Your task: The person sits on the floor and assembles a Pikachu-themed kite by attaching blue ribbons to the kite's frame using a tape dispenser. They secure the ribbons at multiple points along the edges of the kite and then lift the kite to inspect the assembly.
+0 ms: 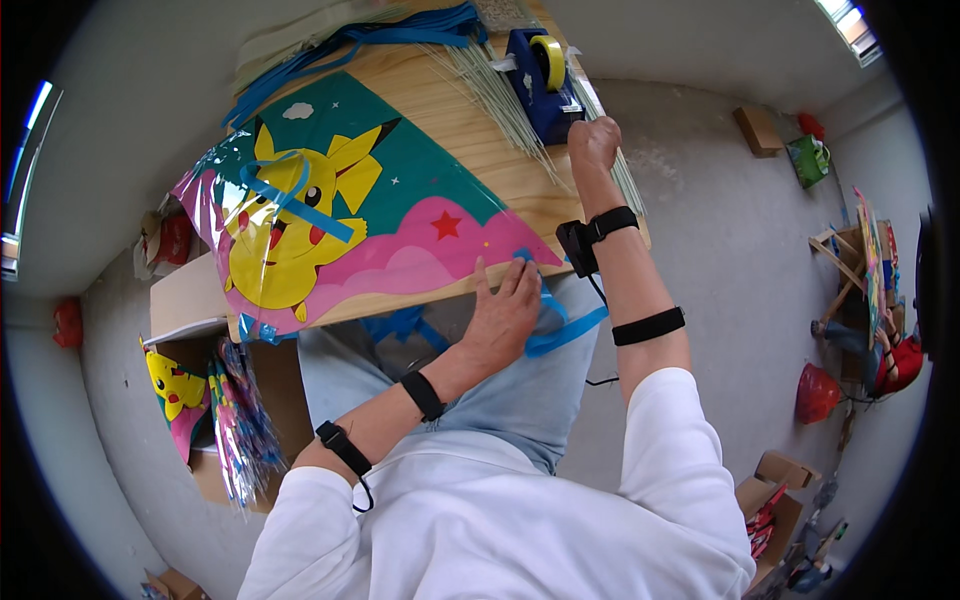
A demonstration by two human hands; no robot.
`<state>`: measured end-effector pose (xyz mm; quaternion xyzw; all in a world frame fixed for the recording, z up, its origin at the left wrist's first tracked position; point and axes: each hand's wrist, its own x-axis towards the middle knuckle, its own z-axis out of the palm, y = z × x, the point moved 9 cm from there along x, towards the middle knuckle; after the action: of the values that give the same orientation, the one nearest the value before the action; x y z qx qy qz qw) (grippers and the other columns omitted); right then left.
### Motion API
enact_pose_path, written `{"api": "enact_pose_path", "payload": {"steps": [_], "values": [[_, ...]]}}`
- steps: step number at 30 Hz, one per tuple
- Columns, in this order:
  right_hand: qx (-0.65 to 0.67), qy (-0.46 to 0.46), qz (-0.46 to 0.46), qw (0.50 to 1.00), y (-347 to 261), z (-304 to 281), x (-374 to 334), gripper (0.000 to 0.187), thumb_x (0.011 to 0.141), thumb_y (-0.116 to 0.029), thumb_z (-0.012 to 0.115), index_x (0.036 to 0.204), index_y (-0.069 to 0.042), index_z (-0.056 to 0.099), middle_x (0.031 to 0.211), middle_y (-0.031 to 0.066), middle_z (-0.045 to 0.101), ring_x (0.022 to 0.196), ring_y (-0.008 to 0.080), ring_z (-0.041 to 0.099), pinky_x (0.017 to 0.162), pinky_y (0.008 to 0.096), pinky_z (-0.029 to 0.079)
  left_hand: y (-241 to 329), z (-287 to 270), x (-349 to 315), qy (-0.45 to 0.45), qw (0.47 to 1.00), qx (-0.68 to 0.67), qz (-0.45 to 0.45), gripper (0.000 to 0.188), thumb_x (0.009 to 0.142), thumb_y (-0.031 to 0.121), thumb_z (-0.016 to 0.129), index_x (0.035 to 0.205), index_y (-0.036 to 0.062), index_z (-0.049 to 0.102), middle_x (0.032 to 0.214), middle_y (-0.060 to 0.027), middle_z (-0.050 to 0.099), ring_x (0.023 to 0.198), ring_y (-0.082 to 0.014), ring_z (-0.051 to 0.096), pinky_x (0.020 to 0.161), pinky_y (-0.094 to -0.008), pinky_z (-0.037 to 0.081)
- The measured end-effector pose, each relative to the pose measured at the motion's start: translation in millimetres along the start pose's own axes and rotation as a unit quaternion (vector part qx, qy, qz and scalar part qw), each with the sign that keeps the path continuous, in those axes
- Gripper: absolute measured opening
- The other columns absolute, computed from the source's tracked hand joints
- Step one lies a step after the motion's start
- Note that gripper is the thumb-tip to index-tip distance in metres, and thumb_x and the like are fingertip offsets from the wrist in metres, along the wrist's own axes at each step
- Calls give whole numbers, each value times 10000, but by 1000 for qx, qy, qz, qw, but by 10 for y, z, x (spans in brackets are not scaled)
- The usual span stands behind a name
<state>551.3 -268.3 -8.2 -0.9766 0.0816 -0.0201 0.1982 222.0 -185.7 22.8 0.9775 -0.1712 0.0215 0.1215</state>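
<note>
The sheet (375, 245) lies on the counter (420, 100) in front of me, a thin, glossy, pointed film printed with a yellow cartoon figure on teal and pink. Light glares off it, and its left side ripples.

My left hand (500, 322) is at the sheet's right corner, by the near edge of the counter. Its index finger stretches apart from the others, whose tips bend down beside a scrap of blue strip. The thumb is hidden, so I cannot tell whether I am pinching the corner or only pressing on it. A flat blue ribbon (568, 330) bends just to the right of that hand, over my pale denim trousers (540, 400).

My right hand (595, 142) is by the near end of the tape dispenser (540, 88), a blocky blue body with a round yellow roll. Those fingers curl inward; I cannot tell whether they pinch anything.

Another strip (318, 217), flat and blue, curls across the figure. Long, thin, pale sticks (500, 110) fan out over the smooth wood grain beside the dispenser, and a limp heap of blue bands (400, 32) lies along the far side. Below left, a cardboard box (288, 385) holds a shiny, crumpled bundle (240, 430).
</note>
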Motion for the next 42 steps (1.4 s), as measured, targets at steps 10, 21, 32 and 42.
{"api": "enact_pose_path", "payload": {"steps": [10, 21, 32, 42], "values": [[129, 14, 42, 991, -16, -231, -73, 289, 930, -191, 617, 1067, 43, 717, 1230, 223, 687, 1122, 366, 706, 901, 417, 593, 2, 2, 16, 24, 1000, 14, 0, 662, 771, 82, 682, 1388, -89, 513, 1479, -191, 424, 1459, -343, 351, 1144, -767, 161], [-97, -10, -51, 994, -178, -58, -25, 252, 904, -116, 610, 1067, 43, 718, 1101, 237, 725, 991, 335, 749, 828, 375, 611, -7, -8, -11, -6, 1000, 21, -9, 690, 776, 111, 707, 1408, -77, 505, 1492, -190, 419, 1468, -337, 345, 1150, -765, 160], [698, -126, 303, 637, 46, -48, -776, 152, 982, -108, 605, 924, 32, 607, 694, 149, 652, 499, 182, 600, 434, 276, 372, -21, -11, -33, 19, 1000, 18, -7, 631, 786, 106, 670, 1374, -85, 544, 1451, -209, 464, 1438, -353, 389, 1132, -785, 177], [669, -147, 267, 678, -91, -186, -799, 189, 969, -148, 640, 1005, 33, 598, 905, 158, 675, 750, 254, 700, 646, 308, 514, -57, 28, -49, -12, 1000, 5, -22, 695, 766, 81, 689, 1411, -77, 484, 1502, -184, 404, 1474, -339, 337, 1152, -764, 162]]}}
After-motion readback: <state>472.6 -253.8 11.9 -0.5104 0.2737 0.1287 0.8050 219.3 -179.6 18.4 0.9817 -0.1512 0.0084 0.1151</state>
